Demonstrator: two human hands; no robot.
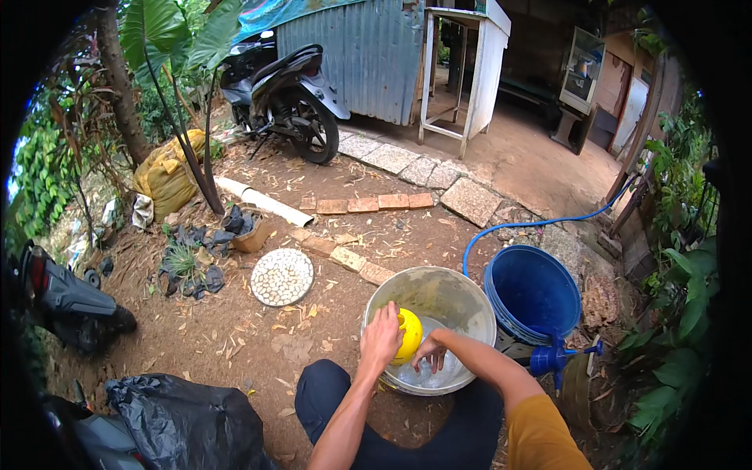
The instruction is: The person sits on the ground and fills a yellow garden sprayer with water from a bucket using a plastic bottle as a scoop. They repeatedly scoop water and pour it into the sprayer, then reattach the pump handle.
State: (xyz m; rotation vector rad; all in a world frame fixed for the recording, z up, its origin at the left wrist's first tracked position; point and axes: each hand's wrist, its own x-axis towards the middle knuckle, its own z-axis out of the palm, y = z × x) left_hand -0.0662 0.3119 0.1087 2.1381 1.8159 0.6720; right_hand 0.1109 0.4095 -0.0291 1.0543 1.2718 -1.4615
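A large pale plastic bucket [452,288] stands between my knees, its inner wall stained. My left hand [382,335] grips a round yellow container [412,338] by its rim, inside the bucket's left side. My right hand [432,351] reaches down into the bucket over the right wall, fingers bent downward. Below its fingertips lie clear, shiny shapes [432,376], which could be plastic or water with bubbles. Whether the right fingers hold any of it is not visible.
Right of the bucket stands a blue bucket [531,288], with a blue sprayer head [547,359] near its base. A blue hose [529,223] curves behind. Left are a pebbled round slab [282,277] and a black plastic bag [188,417]. Bricks [364,204] and a motorcycle [288,100] lie beyond.
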